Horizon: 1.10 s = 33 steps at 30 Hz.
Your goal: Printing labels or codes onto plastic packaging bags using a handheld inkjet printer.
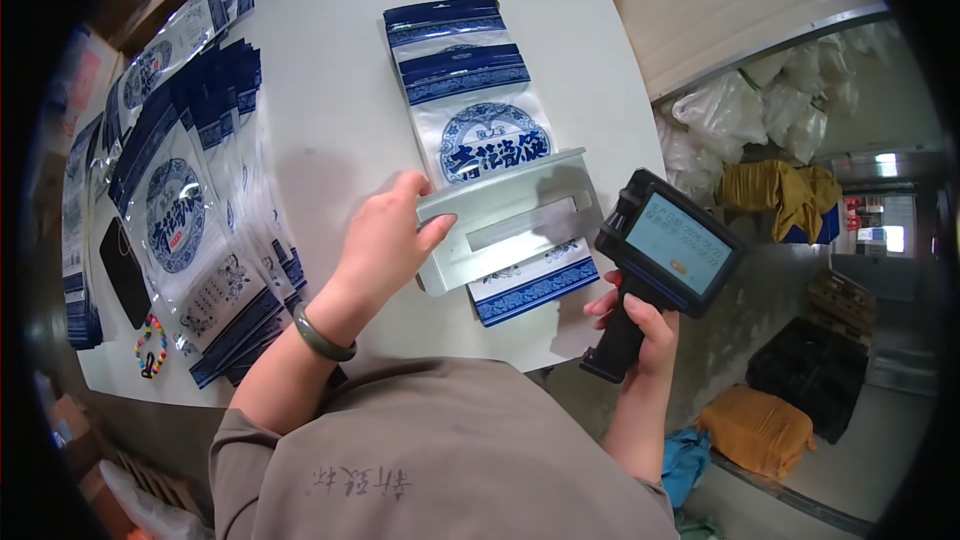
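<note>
The left hand (375,245) grips the left end of the slotted metal plate (447,258) at frame centre; some fingers are hidden. The plate masks part of the blue-and-white bags (480,125) beneath. The right hand (648,335), right of centre, grips the handheld screen device (675,245); its handle (615,340) partly conceals the fingers.

With thumb and index finger parted, the left hand (385,235) lay farther forward than the right hand (655,335), whose fingers (603,305) curled inward.
</note>
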Each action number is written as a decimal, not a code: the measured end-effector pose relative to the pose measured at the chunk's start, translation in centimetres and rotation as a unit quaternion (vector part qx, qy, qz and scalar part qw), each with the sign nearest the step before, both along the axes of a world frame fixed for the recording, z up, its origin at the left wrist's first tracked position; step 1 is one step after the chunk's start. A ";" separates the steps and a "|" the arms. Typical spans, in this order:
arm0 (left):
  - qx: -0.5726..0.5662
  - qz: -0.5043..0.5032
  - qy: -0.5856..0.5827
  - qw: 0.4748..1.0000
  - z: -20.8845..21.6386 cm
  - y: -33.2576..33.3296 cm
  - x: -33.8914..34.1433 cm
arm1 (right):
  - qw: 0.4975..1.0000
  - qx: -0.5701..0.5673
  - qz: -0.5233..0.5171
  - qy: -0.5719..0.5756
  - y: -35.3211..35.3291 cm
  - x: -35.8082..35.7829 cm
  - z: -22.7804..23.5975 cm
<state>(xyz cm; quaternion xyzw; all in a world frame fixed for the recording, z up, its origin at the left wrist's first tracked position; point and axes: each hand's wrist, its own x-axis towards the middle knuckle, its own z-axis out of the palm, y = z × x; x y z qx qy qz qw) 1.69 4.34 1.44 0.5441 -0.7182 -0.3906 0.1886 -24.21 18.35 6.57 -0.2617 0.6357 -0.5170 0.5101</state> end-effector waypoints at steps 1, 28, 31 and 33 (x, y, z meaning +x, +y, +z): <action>-0.033 -0.005 -0.038 0.999 -0.1 0.1 0.0 | 1.000 -0.011 -0.016 -0.003 -0.1 0.5 0.2; -0.074 -0.002 -0.048 0.996 -1.0 0.0 0.0 | 0.888 0.176 0.278 0.320 -4.9 7.0 2.1; -0.103 0.005 -0.023 0.994 -1.7 0.1 0.2 | 0.900 0.252 0.203 0.291 -6.1 6.2 3.2; -0.103 0.007 -0.018 0.995 -1.7 0.0 0.2 | 0.918 0.241 0.154 0.276 -6.1 3.6 3.2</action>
